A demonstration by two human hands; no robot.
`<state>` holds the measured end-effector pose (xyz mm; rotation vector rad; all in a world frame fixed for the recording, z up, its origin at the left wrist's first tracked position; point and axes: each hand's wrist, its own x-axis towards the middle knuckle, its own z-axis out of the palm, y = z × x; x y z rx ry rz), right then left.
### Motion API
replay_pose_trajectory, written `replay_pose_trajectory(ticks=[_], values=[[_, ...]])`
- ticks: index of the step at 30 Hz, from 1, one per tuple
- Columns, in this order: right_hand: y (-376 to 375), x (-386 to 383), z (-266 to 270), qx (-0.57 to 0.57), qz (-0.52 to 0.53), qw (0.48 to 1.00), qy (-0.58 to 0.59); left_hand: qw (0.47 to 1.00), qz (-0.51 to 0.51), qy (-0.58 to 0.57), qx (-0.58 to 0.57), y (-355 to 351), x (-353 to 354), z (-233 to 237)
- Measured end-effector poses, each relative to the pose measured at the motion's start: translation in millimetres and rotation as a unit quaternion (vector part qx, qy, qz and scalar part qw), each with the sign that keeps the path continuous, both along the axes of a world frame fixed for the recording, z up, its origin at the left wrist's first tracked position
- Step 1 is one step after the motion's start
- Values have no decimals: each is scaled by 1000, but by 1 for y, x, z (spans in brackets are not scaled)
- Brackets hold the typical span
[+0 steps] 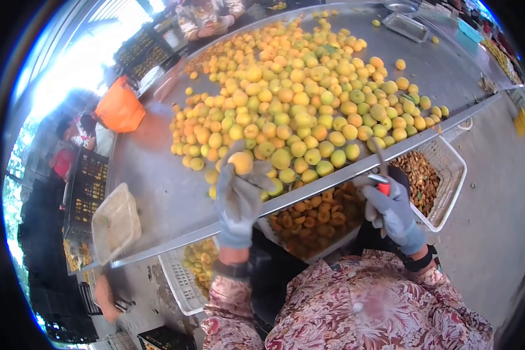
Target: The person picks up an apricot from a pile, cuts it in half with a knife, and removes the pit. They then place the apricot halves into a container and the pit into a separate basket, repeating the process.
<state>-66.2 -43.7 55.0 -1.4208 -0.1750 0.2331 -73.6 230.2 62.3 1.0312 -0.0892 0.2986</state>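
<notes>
My left hand (239,195), in a grey glove, is raised at the near edge of the metal table, its fingers closed around a yellow-orange apricot (241,163). My right hand (395,210), also gloved, grips a knife (384,188) with a red handle; its curved blade points up and away over the table's rim. A large heap of whole apricots (297,99), yellow, orange and greenish, spreads across the table just beyond both hands. Below the rim, between my arms, a crate holds halved apricots (318,219).
A white basket (458,181) of brown pits stands at right, and another white basket (178,286) with fruit at lower left. On the table are an empty plastic tray (119,224), an orange bucket (121,105) and a metal tray (405,26). Another person's hands (213,27) work across it.
</notes>
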Motion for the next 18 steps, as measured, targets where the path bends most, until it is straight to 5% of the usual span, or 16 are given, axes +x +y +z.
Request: replay_pose_trajectory(ticks=[2,5,13,15,18], values=[[6,-8,28,-15,47,995,83,963,-166,-12,-214,-28,-4,-4],[-1,-19,47,-76,115,983,120,938,-202,10,-283,-71,-7,-10],[-10,-36,33,-70,144,980,119,927,-286,-5,-243,-119,-7,-14],[-9,-37,31,-64,135,981,120,957,-160,89,-224,-136,-16,5],[-10,-36,27,-73,123,985,92,949,-209,53,-230,-134,-13,-5]])
